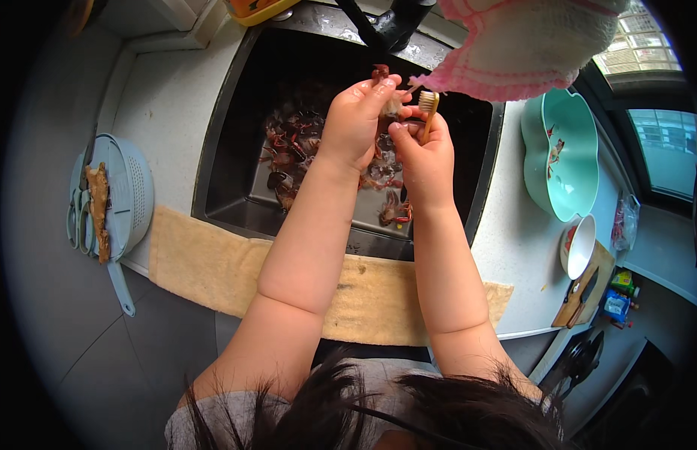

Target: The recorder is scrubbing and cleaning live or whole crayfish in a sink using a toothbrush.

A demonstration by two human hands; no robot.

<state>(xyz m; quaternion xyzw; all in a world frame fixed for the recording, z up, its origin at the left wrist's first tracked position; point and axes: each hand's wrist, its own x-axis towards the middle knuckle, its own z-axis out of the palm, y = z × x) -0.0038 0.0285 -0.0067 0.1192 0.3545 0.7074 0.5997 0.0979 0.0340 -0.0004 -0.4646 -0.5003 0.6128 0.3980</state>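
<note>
My left hand (353, 121) grips a crayfish (392, 106) above the sink, its reddish front end poking out past my thumb. Close beside it, my right hand (431, 154) is closed around a toothbrush (429, 102) with pale bristles and a yellowish handle, bristle end up. My right fingertips come right up to the crayfish's pale underside; fingers hide part of the contact. Below my hands, many crayfish (295, 140) lie heaped in the dark sink (227, 209). One crayfish (394, 209) rests apart near the sink's front right.
A black faucet (396, 25) stands behind the sink, and a pink-edged white cloth (528, 50) hangs at upper right. To the right are a turquoise basin (573, 185) holding crayfish, a white bowl (583, 247) and a knife on a cutting board (598, 264). A tan towel (205, 261) covers the front edge.
</note>
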